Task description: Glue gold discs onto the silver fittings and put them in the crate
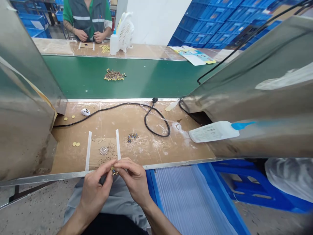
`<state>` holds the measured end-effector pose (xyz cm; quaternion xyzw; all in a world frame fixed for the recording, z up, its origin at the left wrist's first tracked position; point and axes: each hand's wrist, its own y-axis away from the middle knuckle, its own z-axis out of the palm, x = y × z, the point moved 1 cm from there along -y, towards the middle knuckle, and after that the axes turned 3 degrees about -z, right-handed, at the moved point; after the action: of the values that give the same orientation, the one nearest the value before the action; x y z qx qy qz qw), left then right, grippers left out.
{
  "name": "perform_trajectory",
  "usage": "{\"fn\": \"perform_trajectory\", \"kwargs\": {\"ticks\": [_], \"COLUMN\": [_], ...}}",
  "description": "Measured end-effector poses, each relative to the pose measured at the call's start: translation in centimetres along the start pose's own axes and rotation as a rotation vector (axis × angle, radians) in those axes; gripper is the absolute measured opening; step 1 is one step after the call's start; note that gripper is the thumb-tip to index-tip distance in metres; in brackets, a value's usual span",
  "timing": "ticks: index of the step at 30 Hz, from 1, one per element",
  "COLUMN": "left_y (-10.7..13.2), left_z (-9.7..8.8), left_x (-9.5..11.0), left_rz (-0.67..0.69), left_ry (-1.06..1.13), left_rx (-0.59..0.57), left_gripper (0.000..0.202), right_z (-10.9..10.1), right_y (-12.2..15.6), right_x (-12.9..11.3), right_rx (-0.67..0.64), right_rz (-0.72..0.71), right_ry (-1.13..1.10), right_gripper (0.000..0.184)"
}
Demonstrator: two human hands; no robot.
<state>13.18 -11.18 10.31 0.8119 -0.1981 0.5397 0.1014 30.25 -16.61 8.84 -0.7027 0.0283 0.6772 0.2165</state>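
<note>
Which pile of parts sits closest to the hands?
The small dark-and-gold cluster on the wooden bench; the larger pile lies farther off on the green belt.

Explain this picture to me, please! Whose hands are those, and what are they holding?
This picture comes from a camera worn on a person's head, so we see what they see when they look down. These are their own bare hands: the left hand and the right hand. Their fingers hold a tiny part, gold and dark. On the bench in front lie a clear dome, gold discs and a black cord. Past it is a green belt with a heap of small parts, and across from it is another person.
</note>
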Motion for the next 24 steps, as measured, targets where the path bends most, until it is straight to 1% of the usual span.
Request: {"fn": "perform_trajectory", "kwargs": {"ticks": [2, 5, 7, 9, 11, 13, 15, 16, 17, 18, 20, 21, 22, 24], "left_y": [-0.1, -0.2, -0.1, 0.0, 0.1, 0.2, 0.1, -0.1, -0.2, -0.4, -0.8, -0.9, -1.0, -1.2], "left_z": [0.4, 1.3, 2.1, 2.9, 3.6, 4.1, 4.3, 4.3, 4.2, 4.0, 3.6, 3.4, 3.2, 2.9], "left_x": [-0.3, -0.6, -0.7, -0.5, -0.2, 0.2, 0.4, 0.4, 0.3, 0.1, -0.4, -0.7, -0.9, -1.2], "left_rz": [-0.09, -0.211, -0.251, -0.267, -0.276, -0.29, -0.305, -0.312, -0.318, -0.321, -0.328, -0.33, -0.331, -0.33], "left_ry": [0.091, 0.225, 0.27, 0.297, 0.321, 0.323, 0.301, 0.284, 0.268, 0.252, 0.221, 0.206, 0.194, 0.17], "left_rx": [-0.05, -0.105, -0.136, -0.183, -0.26, -0.345, -0.416, -0.436, -0.448, -0.453, -0.446, -0.438, -0.43, -0.412], "left_gripper": [0.036, 0.039, 0.04, 0.04, 0.041, 0.046, 0.054, 0.058, 0.061, 0.063, 0.065, 0.066, 0.067, 0.069], "right_z": [-0.3, -0.8, -1.1, -1.4, -1.7, -2.4, -3.7, -4.9, -6.5, -8.4, -13.0, -15.4, -17.6, -21.3], "right_y": [0.6, 1.8, 2.6, 3.4, 4.2, 5.2, 6.3, 6.9, 7.7, 8.6, 10.4, 11.2, 11.8, 12.4], "right_x": [0.3, 0.8, 1.0, 1.0, 0.7, 0.4, 0.4, 0.7, 1.1, 1.8, 3.9, 5.3, 6.8, 10.1], "right_rx": [0.037, 0.094, 0.128, 0.177, 0.236, 0.286, 0.341, 0.398, 0.483, 0.591, 0.83, 0.913, 0.944, 0.931], "right_rz": [-0.024, -0.13, -0.203, -0.234, -0.221, -0.177, -0.104, -0.052, 0.013, 0.094, 0.273, 0.356, 0.397, 0.454], "right_ry": [0.026, 0.089, 0.133, 0.166, 0.182, 0.163, 0.134, 0.137, 0.16, 0.205, 0.328, 0.395, 0.428, 0.467], "right_gripper": [0.023, 0.036, 0.04, 0.04, 0.037, 0.031, 0.021, 0.015, 0.01, 0.01, 0.021, 0.03, 0.036, 0.036]}}
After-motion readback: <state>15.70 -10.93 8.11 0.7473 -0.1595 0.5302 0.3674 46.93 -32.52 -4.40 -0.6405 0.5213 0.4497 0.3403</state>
